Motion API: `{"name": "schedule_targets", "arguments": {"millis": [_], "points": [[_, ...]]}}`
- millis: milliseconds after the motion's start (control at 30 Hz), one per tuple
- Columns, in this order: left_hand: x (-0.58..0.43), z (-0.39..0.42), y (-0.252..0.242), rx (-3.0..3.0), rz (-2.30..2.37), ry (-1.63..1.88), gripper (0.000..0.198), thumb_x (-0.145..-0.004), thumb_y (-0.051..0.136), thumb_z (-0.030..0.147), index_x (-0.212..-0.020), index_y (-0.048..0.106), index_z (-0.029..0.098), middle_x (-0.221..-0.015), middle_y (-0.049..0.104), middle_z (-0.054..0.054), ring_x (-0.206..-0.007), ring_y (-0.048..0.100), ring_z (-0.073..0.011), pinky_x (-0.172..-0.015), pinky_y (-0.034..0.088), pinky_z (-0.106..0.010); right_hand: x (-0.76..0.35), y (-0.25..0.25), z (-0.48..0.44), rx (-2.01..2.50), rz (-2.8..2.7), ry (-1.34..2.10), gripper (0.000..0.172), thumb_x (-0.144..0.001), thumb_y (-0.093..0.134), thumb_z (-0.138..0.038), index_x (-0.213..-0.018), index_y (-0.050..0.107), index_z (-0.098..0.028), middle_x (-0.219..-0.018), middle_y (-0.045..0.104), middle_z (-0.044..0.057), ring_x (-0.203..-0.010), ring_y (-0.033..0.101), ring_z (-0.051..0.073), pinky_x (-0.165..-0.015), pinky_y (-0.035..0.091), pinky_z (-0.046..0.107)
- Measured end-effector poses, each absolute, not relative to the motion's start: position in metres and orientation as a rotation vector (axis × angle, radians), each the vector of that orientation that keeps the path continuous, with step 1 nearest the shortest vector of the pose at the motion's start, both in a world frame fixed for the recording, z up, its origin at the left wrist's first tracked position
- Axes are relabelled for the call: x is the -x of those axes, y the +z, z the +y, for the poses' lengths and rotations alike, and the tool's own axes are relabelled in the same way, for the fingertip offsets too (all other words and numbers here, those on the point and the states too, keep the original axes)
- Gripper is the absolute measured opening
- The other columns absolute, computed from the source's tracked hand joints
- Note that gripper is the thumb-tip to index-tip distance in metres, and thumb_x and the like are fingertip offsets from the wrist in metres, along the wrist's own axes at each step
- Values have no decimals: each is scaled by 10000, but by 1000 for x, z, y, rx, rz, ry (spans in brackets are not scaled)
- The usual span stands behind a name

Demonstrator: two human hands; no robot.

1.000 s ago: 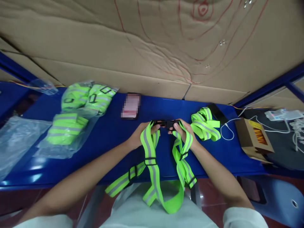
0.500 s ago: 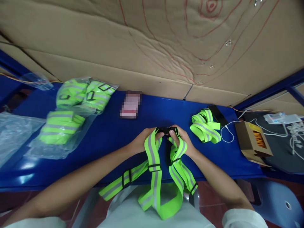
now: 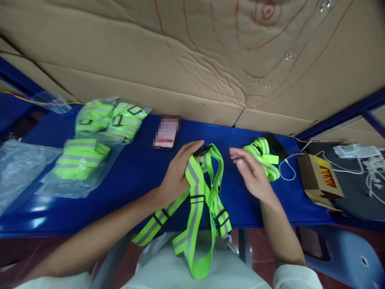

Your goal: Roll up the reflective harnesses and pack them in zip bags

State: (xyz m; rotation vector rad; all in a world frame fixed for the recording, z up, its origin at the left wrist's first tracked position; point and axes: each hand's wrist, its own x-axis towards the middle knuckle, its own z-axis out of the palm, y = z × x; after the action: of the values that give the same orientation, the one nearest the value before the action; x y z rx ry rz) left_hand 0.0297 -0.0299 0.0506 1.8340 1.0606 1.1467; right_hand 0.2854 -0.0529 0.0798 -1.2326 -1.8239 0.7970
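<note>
A neon-green reflective harness with grey stripes and black sliders hangs over the table's front edge toward my lap. My left hand is closed on its upper end, beside the black buckle. Some of the left fingers are hidden behind the strap. To the right of the harness, my right hand is off the strap, its fingers stretched out with nothing in them. Just beyond it lies a second green reflective strap bundle, partly covered by that hand.
Clear plastic bags with folded green straps lie at the left. A phone sits near the cardboard wall. On the right are a small cardboard box, white cables and a grey-blue chair.
My right hand has let go of the buckle end and moved right, its fingers opening. The harness's right side has swung left and hangs from my left hand.
</note>
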Motion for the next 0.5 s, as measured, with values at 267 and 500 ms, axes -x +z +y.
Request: {"name": "schedule_targets", "arguments": {"millis": [267,500], "points": [[-42,-87,72,-2324,958,785,894,-991,511,168,-1676,-58,249,-1735,56,-193,-1615,131,-368,-1225,400,-570,-230,98,-81,1233,-1853,980,790,-900,763,-454,-1573,401,-255,-1611,481,108,-1492,467,287,-1226,424,455],[0,-72,124,-2121,925,910,365,-984,640,283,-1349,640,288,-1411,600,-80,-958,709,-156,-860,606,-263,-243,109,-80,1033,-1704,1278,510,-976,676,-300,-1459,514,-282,-1452,621,78,-1317,627,223,-1140,512,401]]}}
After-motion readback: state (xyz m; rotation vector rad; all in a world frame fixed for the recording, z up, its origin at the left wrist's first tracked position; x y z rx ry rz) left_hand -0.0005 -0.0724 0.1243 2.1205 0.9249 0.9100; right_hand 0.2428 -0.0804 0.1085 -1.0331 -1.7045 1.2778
